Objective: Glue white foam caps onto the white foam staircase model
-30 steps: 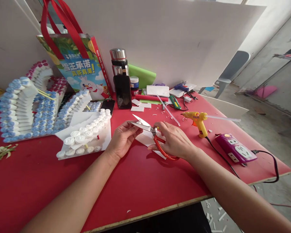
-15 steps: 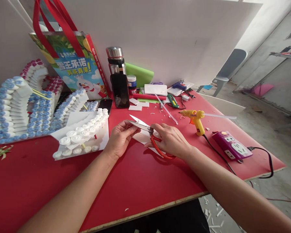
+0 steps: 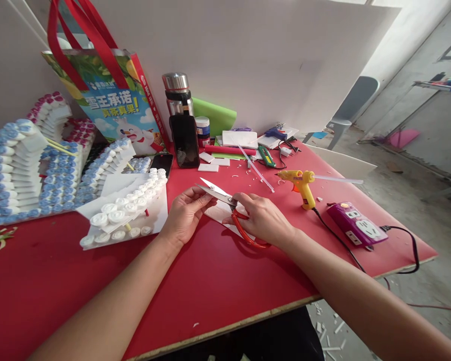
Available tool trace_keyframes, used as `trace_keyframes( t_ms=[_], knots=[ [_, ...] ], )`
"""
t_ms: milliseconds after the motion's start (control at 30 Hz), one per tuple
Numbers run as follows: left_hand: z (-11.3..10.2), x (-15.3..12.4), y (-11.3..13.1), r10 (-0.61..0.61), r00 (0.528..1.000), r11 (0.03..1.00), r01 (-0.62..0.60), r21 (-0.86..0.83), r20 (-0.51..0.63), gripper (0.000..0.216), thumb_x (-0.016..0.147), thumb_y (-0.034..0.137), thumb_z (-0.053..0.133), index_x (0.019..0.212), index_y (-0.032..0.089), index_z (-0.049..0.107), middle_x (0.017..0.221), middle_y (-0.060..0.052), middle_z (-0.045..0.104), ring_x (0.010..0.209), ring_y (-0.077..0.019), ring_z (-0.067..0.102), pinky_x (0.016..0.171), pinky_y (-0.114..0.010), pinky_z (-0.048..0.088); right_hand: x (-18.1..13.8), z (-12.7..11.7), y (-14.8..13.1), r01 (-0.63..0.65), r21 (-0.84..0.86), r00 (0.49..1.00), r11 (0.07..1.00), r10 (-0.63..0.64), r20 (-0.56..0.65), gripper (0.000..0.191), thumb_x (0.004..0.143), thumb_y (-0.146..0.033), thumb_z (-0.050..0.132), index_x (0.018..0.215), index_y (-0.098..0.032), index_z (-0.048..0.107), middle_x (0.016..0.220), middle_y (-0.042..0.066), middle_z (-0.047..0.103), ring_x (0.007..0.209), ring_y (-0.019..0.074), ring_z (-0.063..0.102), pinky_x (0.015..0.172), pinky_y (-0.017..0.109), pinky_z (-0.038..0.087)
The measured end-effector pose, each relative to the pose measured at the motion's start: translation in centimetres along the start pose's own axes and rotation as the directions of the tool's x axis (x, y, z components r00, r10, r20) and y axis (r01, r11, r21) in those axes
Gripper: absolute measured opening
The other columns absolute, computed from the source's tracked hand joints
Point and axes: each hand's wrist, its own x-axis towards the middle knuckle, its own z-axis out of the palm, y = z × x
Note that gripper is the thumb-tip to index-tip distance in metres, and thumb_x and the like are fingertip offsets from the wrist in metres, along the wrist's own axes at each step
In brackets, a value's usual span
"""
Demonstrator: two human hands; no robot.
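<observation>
My right hand (image 3: pixel 263 218) grips the red handles of a pair of scissors (image 3: pixel 225 200) whose steel blades stand apart and point left. My left hand (image 3: pixel 186 213) pinches the edge of a white foam sheet piece (image 3: pixel 220 211) by the blade tips; most of the piece lies under both hands on the red table (image 3: pixel 210 281). A white foam board with rows of white bottle caps (image 3: pixel 126 210) lies just left of my left hand.
A yellow glue gun (image 3: pixel 302 183) and a purple power strip (image 3: pixel 355 224) with black cables sit to the right. Behind are a black phone (image 3: pixel 184 140), steel flask (image 3: pixel 176 93), colourful bag (image 3: pixel 108 98), foam scraps, and blue-capped foam models (image 3: pixel 41 165) at left. Table edge runs near me.
The view has shifted slightly, so everything sits a little further left. Both hands and the scissors keep the same pose on the white piece.
</observation>
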Motion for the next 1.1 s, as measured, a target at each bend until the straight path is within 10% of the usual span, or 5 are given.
trace_keyframes(
  t_ms=[367,600,1100],
  knots=[
    [0.5,-0.7,0.4,-0.094,0.995,0.993,0.096,-0.070,0.033,0.025,0.071,0.018,0.086,0.094,0.015,0.075,0.091,-0.003,0.075,0.082,-0.0128,0.071,0.083,-0.026,0.058,-1.2,-1.2,1.5,-0.202,0.033,0.978,0.979,0.204,-0.047,0.041,0.088,-0.063,0.060,0.107,-0.026,0.059,0.074,0.000,0.058,0.060,0.0174,0.052,0.055,0.026,0.036],
    [0.5,-0.5,0.4,-0.114,0.993,0.985,0.116,-0.126,0.022,0.025,0.070,0.014,0.086,0.093,0.017,0.075,0.087,-0.002,0.075,0.081,-0.0132,0.071,0.084,-0.027,0.058,-1.3,-1.4,1.2,-0.024,0.038,0.999,0.999,0.026,-0.041,0.054,0.087,-0.063,0.062,0.120,-0.022,0.054,0.098,0.010,0.062,0.085,0.0244,0.061,0.072,0.033,0.046],
    [0.7,-0.6,0.4,-0.063,0.997,0.996,0.066,-0.066,0.048,0.016,0.072,0.019,0.085,0.086,0.015,0.078,0.091,-0.004,0.075,0.088,-0.0141,0.068,0.083,-0.025,0.056,-1.4,-0.7,0.5,0.060,-0.017,0.997,0.998,-0.061,-0.051,0.060,0.086,-0.070,0.060,0.117,-0.019,0.058,0.090,0.008,0.060,0.073,0.0215,0.056,0.066,0.030,0.041]
  ],
)
